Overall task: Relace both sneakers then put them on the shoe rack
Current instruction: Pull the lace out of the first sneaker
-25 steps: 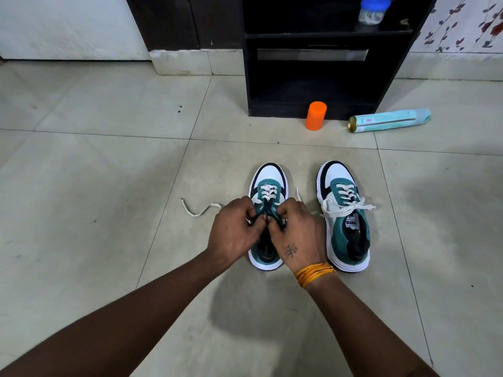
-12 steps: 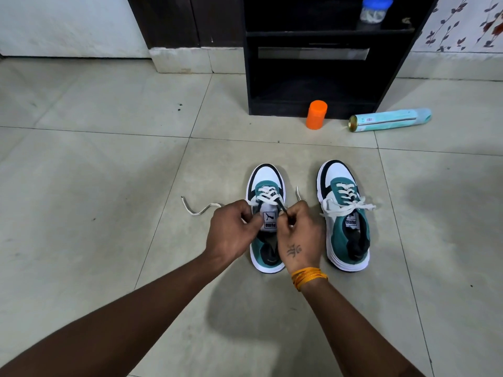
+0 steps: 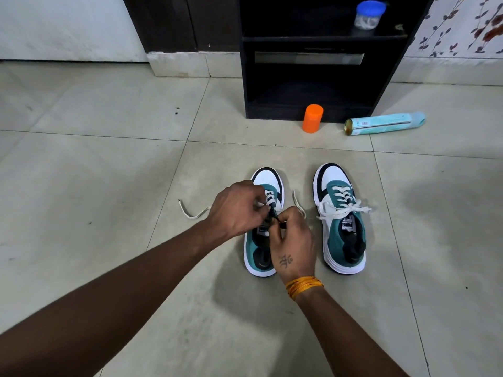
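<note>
Two teal, white and black sneakers stand side by side on the tiled floor, toes pointing away from me. The right sneaker (image 3: 340, 219) is laced and tied in a bow. Over the left sneaker (image 3: 265, 186) both hands work at the eyelets. My left hand (image 3: 236, 210) pinches the white lace (image 3: 192, 213) near the upper eyelets; the lace's free end trails on the floor to the left. My right hand (image 3: 292, 246) pinches the other lace end beside the tongue and hides the sneaker's right side. The black shoe rack (image 3: 313, 66) stands beyond the sneakers.
An orange cap (image 3: 312, 118) stands on the floor in front of the rack. A light blue spray can (image 3: 385, 123) lies on its side to the right of it. A blue-lidded jar (image 3: 368, 14) sits on the rack's upper shelf. A dark door frame rises at the back left.
My left hand has moved up and toward the toe along the eyelets. My right hand has shifted slightly back, and the tongue's label shows between the hands.
</note>
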The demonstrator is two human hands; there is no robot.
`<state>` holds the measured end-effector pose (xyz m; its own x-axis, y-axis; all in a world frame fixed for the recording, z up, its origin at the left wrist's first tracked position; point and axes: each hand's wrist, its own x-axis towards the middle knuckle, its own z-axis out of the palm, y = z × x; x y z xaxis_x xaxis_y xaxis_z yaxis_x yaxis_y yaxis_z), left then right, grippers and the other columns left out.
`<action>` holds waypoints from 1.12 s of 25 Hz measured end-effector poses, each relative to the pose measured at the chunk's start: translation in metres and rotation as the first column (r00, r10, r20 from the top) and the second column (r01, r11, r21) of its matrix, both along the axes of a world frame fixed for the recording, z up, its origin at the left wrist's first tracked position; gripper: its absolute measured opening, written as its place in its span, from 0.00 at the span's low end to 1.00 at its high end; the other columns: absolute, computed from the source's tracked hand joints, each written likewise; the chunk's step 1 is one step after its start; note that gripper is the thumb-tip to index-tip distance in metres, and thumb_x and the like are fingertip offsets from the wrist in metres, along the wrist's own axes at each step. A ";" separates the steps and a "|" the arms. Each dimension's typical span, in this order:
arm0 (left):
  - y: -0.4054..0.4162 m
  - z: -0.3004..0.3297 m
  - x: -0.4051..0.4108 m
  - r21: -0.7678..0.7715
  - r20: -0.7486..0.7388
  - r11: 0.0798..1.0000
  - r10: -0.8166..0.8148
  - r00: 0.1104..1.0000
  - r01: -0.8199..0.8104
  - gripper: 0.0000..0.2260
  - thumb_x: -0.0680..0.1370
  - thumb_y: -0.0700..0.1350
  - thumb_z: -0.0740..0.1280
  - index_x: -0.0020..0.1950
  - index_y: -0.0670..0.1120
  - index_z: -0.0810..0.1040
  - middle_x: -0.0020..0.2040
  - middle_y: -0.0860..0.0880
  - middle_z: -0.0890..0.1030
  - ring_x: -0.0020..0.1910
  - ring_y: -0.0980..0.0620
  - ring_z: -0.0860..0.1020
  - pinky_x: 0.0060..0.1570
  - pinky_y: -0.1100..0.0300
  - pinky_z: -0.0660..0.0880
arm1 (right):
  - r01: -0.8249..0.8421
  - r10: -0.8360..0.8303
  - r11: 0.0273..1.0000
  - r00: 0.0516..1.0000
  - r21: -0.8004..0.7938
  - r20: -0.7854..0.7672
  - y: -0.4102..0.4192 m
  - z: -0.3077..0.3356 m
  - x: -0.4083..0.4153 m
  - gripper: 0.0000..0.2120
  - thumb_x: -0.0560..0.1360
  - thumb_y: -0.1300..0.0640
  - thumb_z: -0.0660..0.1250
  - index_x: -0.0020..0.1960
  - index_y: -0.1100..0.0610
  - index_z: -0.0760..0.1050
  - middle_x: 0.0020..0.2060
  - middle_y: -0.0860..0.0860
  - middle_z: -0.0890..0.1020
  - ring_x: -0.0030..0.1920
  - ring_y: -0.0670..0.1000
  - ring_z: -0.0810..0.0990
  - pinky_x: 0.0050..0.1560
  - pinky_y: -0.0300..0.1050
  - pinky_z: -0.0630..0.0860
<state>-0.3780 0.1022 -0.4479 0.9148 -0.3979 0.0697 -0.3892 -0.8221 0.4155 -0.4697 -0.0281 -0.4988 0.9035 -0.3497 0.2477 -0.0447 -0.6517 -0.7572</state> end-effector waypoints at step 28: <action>0.026 -0.032 -0.003 -0.021 0.236 0.983 -0.174 0.956 0.184 0.11 0.79 0.44 0.64 0.58 0.51 0.82 0.53 0.52 0.82 0.46 0.45 0.83 0.42 0.51 0.80 | 0.041 -0.040 0.999 0.997 0.017 -0.060 0.004 -0.004 -0.002 0.07 0.79 0.56 0.65 0.47 0.52 0.66 0.41 0.50 0.78 0.42 0.56 0.79 0.39 0.54 0.76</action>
<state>-0.3814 0.1287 -0.4799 0.7855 -0.5457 0.2918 -0.6182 -0.7138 0.3292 -0.4713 -0.0244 -0.5033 0.9016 -0.3901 0.1871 -0.1159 -0.6344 -0.7643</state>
